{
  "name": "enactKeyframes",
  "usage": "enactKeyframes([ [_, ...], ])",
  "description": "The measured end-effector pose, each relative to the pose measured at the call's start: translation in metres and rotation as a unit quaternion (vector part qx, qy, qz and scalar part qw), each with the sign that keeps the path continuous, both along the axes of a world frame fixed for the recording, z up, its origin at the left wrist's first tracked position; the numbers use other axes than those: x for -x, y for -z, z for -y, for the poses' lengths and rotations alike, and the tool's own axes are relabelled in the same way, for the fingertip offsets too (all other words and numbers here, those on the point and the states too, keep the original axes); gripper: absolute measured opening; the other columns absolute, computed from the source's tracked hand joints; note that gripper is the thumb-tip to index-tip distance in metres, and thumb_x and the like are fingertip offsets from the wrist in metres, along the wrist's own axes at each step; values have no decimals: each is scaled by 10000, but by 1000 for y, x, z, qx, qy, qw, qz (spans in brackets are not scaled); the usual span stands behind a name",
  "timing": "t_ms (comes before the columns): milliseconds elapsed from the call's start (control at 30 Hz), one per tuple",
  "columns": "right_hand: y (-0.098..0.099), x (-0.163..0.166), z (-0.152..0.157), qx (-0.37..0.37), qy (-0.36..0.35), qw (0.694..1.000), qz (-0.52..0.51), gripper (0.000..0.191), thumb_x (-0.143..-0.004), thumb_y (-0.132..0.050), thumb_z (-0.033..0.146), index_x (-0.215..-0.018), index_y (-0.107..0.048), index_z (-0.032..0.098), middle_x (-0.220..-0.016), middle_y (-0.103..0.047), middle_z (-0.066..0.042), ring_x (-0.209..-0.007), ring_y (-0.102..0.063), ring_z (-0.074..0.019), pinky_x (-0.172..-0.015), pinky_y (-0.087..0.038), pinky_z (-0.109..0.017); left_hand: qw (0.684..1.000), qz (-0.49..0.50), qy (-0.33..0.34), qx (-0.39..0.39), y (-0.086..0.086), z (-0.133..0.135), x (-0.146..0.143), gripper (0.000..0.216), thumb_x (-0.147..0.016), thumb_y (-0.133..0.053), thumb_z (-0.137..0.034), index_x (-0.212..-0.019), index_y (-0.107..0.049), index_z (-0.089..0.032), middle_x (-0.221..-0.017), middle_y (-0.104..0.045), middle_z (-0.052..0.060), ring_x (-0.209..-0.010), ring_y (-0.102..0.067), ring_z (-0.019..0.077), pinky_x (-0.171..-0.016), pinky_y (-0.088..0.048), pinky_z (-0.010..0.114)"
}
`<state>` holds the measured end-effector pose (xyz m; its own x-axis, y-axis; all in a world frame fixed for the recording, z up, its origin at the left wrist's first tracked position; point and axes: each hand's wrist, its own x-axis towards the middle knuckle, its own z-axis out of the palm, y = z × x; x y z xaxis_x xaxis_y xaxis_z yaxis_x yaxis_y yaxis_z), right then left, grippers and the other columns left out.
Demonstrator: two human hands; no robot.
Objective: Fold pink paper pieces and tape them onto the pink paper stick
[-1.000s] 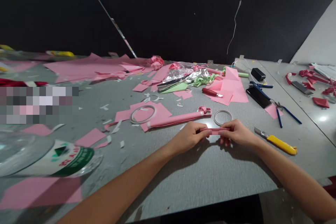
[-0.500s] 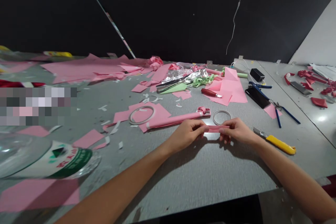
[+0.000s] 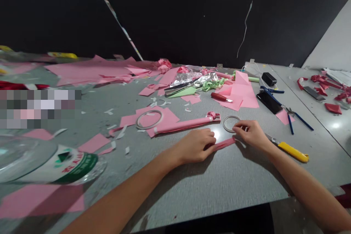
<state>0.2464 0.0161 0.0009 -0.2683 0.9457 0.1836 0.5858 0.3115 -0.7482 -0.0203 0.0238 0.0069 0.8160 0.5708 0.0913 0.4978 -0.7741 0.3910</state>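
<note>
My left hand (image 3: 195, 147) is closed on one end of a small rolled pink paper strip (image 3: 225, 142) and presses it on the grey table (image 3: 219, 182). My right hand (image 3: 250, 134) has left the strip and pinches the near right edge of a small tape ring (image 3: 231, 118) lying just beyond it. A longer pink paper roll (image 3: 186, 124) with a knotted end lies right behind my left hand.
A yellow utility knife (image 3: 291, 150) lies right of my right hand, with blue pliers (image 3: 299, 117), a black phone (image 3: 270, 102) and a red-handled knife (image 3: 220, 97) beyond. A larger tape ring (image 3: 149, 119) sits on pink scraps at centre. A plastic bottle (image 3: 63, 162) lies at left.
My right hand let go of the small pink strip and moved back to the small tape ring. My left hand keeps the strip, now lowered onto the table and tilted.
</note>
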Motion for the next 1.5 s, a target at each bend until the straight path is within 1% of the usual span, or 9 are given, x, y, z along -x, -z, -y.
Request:
enactKeyframes([
  [100,2,-8,-5,-59,-17,996,69,201,-938,-675,141,-1058,-820,212,-1103,-814,-80,-939,-727,-224,-826,-521,-326,998,-23,-20,-51,-3,2,1,276,-1005,-595,-304,-778,-685,-176,-838,-709,66,-828,-668,247,-748,-453,353],
  [200,7,-12,-7,-64,-49,982,168,225,-951,-674,116,-1096,-811,220,-1224,-775,-90,-1046,-730,-240,-890,-515,-329,994,9,-69,-79,-2,1,2,215,-996,-649,-328,-854,-703,-176,-877,-737,70,-856,-701,263,-752,-494,362],
  [333,7,-11,-5,-70,-31,974,211,174,-1003,-634,132,-1071,-775,208,-1121,-771,-91,-947,-719,-223,-789,-478,-302,981,102,-110,-122,7,-1,1,171,-1047,-614,-297,-1019,-731,-175,-972,-794,76,-902,-744,261,-773,-544,363],
  [433,1,-6,3,-87,-29,983,157,147,-1020,-612,157,-1099,-732,188,-979,-768,-80,-845,-695,-214,-759,-464,-306,969,162,-97,-159,14,0,-3,232,-1098,-544,-267,-1234,-707,-174,-1116,-818,92,-971,-770,250,-837,-578,364],
  [533,-4,4,15,-94,-87,989,69,150,-1026,-585,189,-1092,-720,183,-895,-745,-57,-744,-655,-185,-729,-476,-299,962,184,-63,-190,17,5,-7,306,-1118,-527,-283,-1375,-649,-171,-1155,-816,108,-980,-776,241,-833,-587,351],
  [700,-6,14,25,-86,-136,987,-14,231,-995,-549,164,-1125,-740,180,-922,-756,-60,-704,-632,-163,-655,-478,-280,963,198,-70,-168,12,8,-9,242,-1117,-531,-308,-1090,-729,-172,-927,-796,68,-814,-715,217,-745,-526,320],
  [900,-14,6,17,-45,-125,989,-70,231,-973,-579,173,-1067,-789,202,-937,-789,-53,-755,-674,-172,-644,-492,-277,950,280,-121,62,-2,7,-8,222,-1034,-613,-344,-945,-714,-168,-792,-699,12,-666,-589,163,-650,-449,279],
  [967,-17,4,16,-36,-125,988,-82,204,-985,-598,207,-1022,-799,203,-915,-791,-55,-788,-694,-186,-666,-511,-285,941,293,-134,102,-5,8,-8,231,-1012,-615,-355,-916,-708,-167,-769,-673,6,-672,-572,165,-644,-431,276],
  [1500,-14,14,22,-36,-115,992,-48,176,-909,-586,153,-853,-748,192,-797,-735,-33,-715,-645,-171,-659,-511,-278,955,272,-118,14,3,14,-11,208,-1048,-617,-344,-983,-711,-170,-827,-698,17,-666,-587,153,-692,-453,284],
])
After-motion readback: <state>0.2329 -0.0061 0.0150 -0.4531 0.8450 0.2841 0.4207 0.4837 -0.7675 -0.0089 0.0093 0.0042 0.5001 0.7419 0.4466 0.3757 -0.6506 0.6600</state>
